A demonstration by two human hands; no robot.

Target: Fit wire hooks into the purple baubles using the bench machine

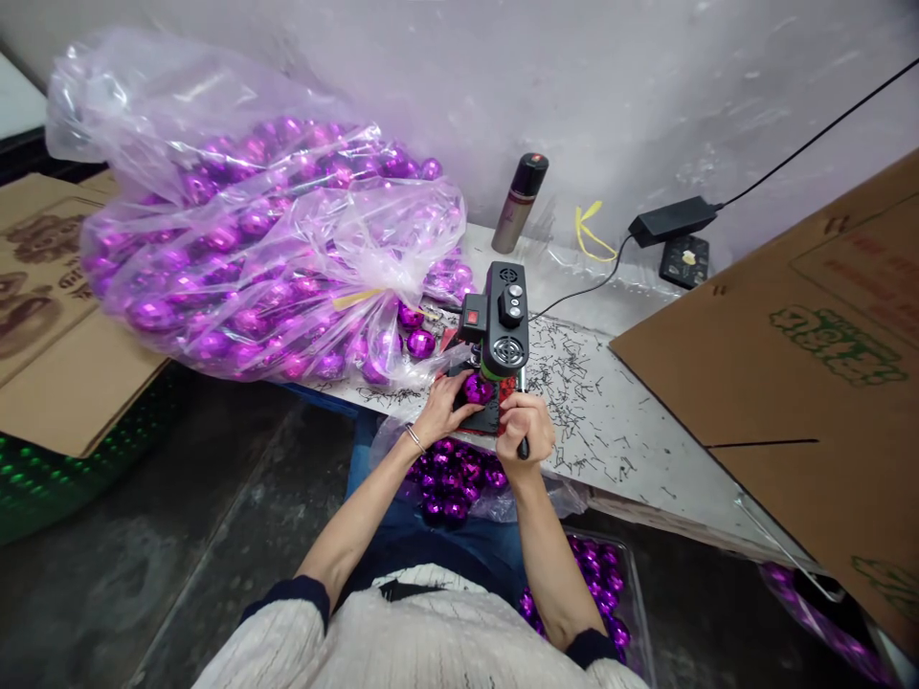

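Observation:
A small black bench press machine with a red switch and round vents stands on the worktop before me. My left hand is closed around a shiny purple ball ornament, steadying it on the machine's base under the head. On the machine's right side, my right hand wraps round a black lever handle, whose lower tip shows below the fist. Just left of the machine lie a few loose purple balls. More purple balls rest in an open plastic bag on my lap.
A large clear bag of purple balls fills the worktop's left. Behind stand a spray can and a power adapter with its cord. Black shavings litter the worktop. Cardboard boxes flank it; a tray of balls sits below.

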